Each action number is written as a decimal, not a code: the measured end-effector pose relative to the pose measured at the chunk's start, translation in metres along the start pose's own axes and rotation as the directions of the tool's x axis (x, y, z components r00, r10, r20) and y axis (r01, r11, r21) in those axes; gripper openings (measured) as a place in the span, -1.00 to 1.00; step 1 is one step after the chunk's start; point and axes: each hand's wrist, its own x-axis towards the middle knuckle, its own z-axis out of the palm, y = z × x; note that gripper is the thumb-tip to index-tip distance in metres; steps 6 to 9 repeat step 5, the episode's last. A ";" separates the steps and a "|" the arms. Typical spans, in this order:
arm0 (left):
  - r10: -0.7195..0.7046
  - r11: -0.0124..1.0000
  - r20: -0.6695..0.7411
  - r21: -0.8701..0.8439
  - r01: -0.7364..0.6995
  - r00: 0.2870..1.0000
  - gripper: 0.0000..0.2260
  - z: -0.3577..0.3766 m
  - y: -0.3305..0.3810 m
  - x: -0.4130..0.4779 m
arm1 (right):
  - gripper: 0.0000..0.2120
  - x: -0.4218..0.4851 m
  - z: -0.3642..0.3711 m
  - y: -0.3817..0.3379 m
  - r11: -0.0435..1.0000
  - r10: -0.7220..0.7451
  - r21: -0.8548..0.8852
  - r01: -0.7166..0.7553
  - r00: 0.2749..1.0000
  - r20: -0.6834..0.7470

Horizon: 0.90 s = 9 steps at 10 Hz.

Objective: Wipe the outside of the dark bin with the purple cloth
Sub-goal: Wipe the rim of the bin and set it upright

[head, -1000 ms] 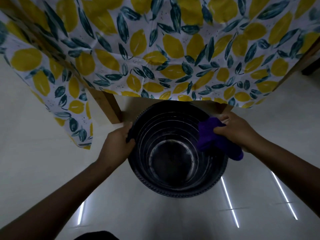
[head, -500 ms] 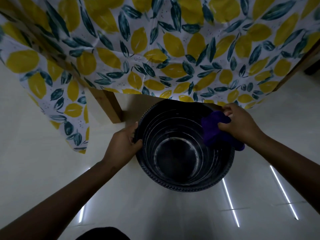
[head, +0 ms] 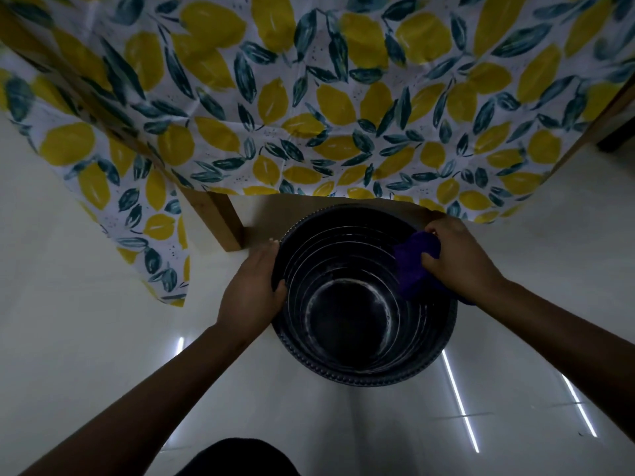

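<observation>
— Since a second ago, your dark bin [head: 364,369] has slid toward the desk, its far rim now tucked just under the hanging lemon-print tablecloth [head: 309,108], and your right hand [head: 460,259] has carried the purple cloth [head: 412,266] farther round the rim. Where does that leave you?

— The bin stands upright on the pale floor [head: 68,338], just beside the wooden desk leg [head: 220,221]. Your left hand [head: 251,293] is clamped on the left rim, thumb inside, fingers outside. Your right hand is closed on the bunched cloth, pressing it over the right rim.

— So what could go wrong?

— Much of the cloth hangs inside the bin, so you may polish the inner wall while the outside stays untouched. Shift the wad down the outer face.

— Anything else?

— Yes. The floor looks glossy; if you push hard with the right hand and your left grip slackens, the bin could skid or tip. Also, the tablecloth hem hangs right at your knuckles: a sweep round the back could snag it and drag it off the desk. I cannot tell how much of the outer wall is already clean; it is hidden from above.
</observation>
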 end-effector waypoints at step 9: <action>0.014 0.985 0.332 0.156 -0.069 0.943 -0.52 -0.048 0.048 0.077 | -0.69 0.040 -0.039 -0.061 0.963 -0.238 -0.087 0.257 0.954 0.179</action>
